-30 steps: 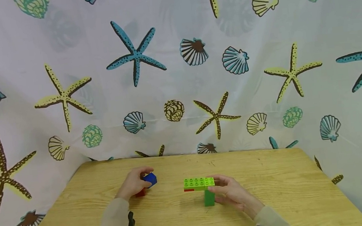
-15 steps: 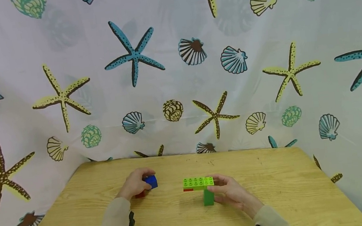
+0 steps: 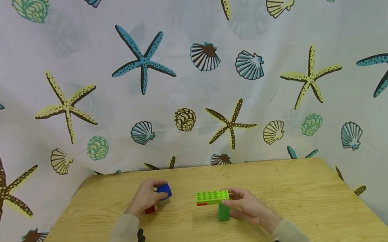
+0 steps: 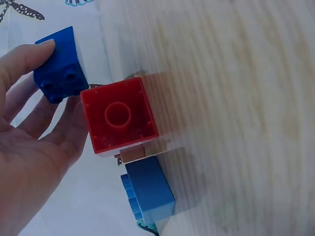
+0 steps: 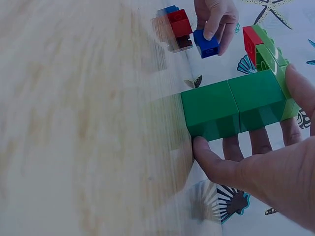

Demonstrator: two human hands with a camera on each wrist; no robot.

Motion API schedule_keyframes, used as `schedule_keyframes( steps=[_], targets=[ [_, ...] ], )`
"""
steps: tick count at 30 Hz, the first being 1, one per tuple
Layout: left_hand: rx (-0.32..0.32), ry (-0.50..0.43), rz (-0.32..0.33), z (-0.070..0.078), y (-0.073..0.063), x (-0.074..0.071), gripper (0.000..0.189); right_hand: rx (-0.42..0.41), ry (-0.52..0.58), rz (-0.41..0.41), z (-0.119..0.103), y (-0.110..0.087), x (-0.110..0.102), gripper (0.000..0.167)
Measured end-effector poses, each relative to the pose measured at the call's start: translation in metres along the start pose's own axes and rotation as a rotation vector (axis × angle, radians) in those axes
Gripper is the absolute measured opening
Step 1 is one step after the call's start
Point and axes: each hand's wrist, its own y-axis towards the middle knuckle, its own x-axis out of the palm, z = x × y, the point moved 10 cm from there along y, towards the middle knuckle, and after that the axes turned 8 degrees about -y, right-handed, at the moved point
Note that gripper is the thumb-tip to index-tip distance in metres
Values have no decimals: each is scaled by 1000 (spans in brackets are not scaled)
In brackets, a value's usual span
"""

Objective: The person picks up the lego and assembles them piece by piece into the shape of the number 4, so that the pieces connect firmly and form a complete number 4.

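Note:
My left hand pinches a blue toy brick between thumb and fingers, just above the table. In the left wrist view the studs of that blue brick point toward the camera. Close by the hand stands a red brick, its hollow side facing the camera in the left wrist view. My right hand holds a built piece: two stacked green bricks form a column under a row of lime-green bricks. A red brick sits beneath the row's left end, off the table.
Another blue brick lies on the table beside the red one, and part of a further reddish brick shows between them. The wooden table ends at a curtain printed with shells and starfish.
My left hand has tilted the blue brick and shifted it slightly right, which leaves more of the red brick in sight. The right hand and its built piece have stayed in place.

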Motion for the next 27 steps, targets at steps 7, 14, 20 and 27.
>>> schedule_keyframes(
  steps=[7,14,20,27],
  targets=[
    [15,-171,52,11,-3,-1,43,-1,17,-9,0,0,0,50],
    [95,-236,67,28,-6,7,43,3,14,-14,-1,-2,1,52],
    [133,-244,98,36,-4,8,49,-4,6,-13,-2,-1,0,52],
    [143,-320,109,43,-11,15,51,-1,0,-6,0,-1,0,51]
  ],
)
